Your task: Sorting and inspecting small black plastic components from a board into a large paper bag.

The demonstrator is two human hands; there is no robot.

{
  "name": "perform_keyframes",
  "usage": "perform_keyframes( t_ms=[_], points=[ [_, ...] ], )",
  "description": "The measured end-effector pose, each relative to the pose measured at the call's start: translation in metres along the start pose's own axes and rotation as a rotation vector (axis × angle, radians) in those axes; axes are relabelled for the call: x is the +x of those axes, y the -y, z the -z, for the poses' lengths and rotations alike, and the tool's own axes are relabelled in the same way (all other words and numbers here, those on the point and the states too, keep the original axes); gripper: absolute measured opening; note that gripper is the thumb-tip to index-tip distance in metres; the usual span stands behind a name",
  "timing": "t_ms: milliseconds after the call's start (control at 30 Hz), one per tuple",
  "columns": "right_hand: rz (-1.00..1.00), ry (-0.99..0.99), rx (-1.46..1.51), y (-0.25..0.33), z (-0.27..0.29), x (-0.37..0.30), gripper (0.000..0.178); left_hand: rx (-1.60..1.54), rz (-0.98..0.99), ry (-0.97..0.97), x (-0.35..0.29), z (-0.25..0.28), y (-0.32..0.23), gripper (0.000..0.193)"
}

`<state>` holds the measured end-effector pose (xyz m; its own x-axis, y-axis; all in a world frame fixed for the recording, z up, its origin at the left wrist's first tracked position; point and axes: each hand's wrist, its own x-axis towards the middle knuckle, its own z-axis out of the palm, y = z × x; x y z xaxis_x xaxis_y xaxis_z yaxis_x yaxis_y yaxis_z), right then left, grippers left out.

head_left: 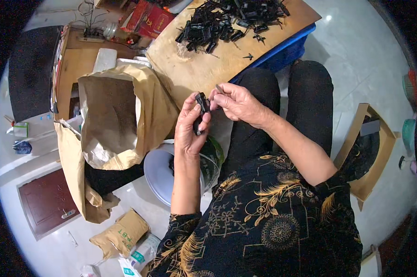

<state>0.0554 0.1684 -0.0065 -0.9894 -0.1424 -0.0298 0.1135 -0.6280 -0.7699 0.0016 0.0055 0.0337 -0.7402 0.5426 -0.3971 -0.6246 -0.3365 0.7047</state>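
Note:
Upright in the middle of the view, my left hand [188, 129] is closed around a small black plastic part [201, 102], whose upper end sticks out past the fingers. Close to its right, my right hand [238, 106] pinches a short, thin, dark-grey piece [220, 88] between thumb and fingers. Its exact kind is too small to make out. The fingertips of both hands are nearly touching beside the black part. Beyond them, a heap of black plastic parts [227, 23] lies on a wooden board [199, 69], with a few loose pieces near its right edge.
A large open brown paper sack [157, 101] stands to the left. Below it is a white bucket [160, 177] with something dark inside. Blue material [282, 51] shows under the board's edge. A cardboard box [367, 180] sits at right; a brown packet [120, 233] lies at lower left.

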Motion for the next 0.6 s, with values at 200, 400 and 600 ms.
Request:
perform_keyframes(
  t_ms=[200, 400, 600],
  points=[
    [0.207, -0.008, -0.100, -0.002, -0.003, 0.003, 0.020, -0.061, 0.023, 0.005, 0.000, -0.004, 0.000, 0.031],
    [0.159, -0.054, -0.101, -0.012, 0.003, 0.007, 0.026, 0.091, -0.014, 0.034, -0.004, -0.010, 0.000, 0.032],
    [0.117, -0.063, -0.059, -0.016, -0.003, 0.011, 0.026, 0.273, -0.060, 0.021, -0.010, -0.013, 0.010, 0.033]
  ],
)
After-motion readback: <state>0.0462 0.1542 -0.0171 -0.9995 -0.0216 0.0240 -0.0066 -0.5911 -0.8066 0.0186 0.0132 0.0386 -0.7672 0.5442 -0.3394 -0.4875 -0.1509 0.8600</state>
